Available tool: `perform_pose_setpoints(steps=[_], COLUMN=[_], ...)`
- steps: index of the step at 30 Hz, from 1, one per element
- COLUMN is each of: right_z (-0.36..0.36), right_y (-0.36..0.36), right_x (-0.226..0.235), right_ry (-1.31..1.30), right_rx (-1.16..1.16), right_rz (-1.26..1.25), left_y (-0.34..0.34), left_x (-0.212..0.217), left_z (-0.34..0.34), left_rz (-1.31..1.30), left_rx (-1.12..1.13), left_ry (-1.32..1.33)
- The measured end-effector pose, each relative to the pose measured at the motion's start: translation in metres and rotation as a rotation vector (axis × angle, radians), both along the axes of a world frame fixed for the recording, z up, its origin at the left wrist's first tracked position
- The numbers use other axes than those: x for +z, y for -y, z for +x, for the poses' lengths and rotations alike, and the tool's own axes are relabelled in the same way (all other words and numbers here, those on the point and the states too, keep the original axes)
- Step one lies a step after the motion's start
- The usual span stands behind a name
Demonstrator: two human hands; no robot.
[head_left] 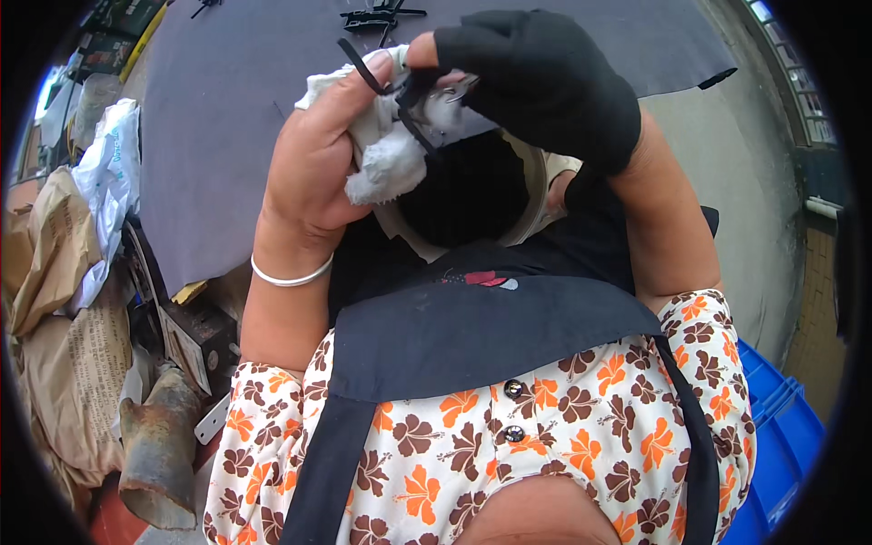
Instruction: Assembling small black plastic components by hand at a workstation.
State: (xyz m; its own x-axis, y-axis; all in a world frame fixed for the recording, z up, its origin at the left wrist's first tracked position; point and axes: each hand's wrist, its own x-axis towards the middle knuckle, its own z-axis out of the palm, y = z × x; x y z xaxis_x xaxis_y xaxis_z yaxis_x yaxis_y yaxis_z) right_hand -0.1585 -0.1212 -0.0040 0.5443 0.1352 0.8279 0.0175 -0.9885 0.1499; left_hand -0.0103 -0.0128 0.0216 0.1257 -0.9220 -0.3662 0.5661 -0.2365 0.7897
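My left hand (327,150), bare and with a white bangle at the wrist, is closed around a crumpled white cloth (386,168). A thin black strip (359,62) curls out between its thumb and my right hand's fingers. My right hand (545,86) wears a black fingerless glove and is closed on the dark strip, its fingertips touching my left hand's. A small shiny metal piece (461,88) shows at the right fingers; its kind is unclear. Both hands are above a round, dark-centred container (468,195) with a pale rim.
A grey-covered table (218,118) lies ahead, with small black parts (381,16) at its far side. Brown paper sacks (82,363), a white plastic bag (109,173) and a rusty pipe piece (162,445) crowd the left. A blue crate (781,427) stands at the right.
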Motion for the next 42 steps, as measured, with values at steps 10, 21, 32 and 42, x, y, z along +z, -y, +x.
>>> perform_pose_setpoints(steps=[10,21,32,42], right_z=[0.004,0.001,0.008,-0.006], right_y=[-0.031,-0.032,-0.028,-0.015], right_x=[-0.017,-0.004,-0.003,-0.009], right_ry=[0.072,-0.246,-0.239,-0.235], right_rx=[0.085,0.099,0.094,0.028], right_rz=[1.031,1.354,1.429,1.151], left_y=[-0.001,-0.013,-0.010,-0.009], left_x=[-0.018,-0.016,-0.025,-0.012], left_z=[-0.001,-0.003,0.003,0.011], left_rz=[-0.397,-0.271,-0.580,-0.306], left_rx=[-0.091,-0.016,0.105,0.034], left_ry=[0.525,0.649,1.346,0.483])
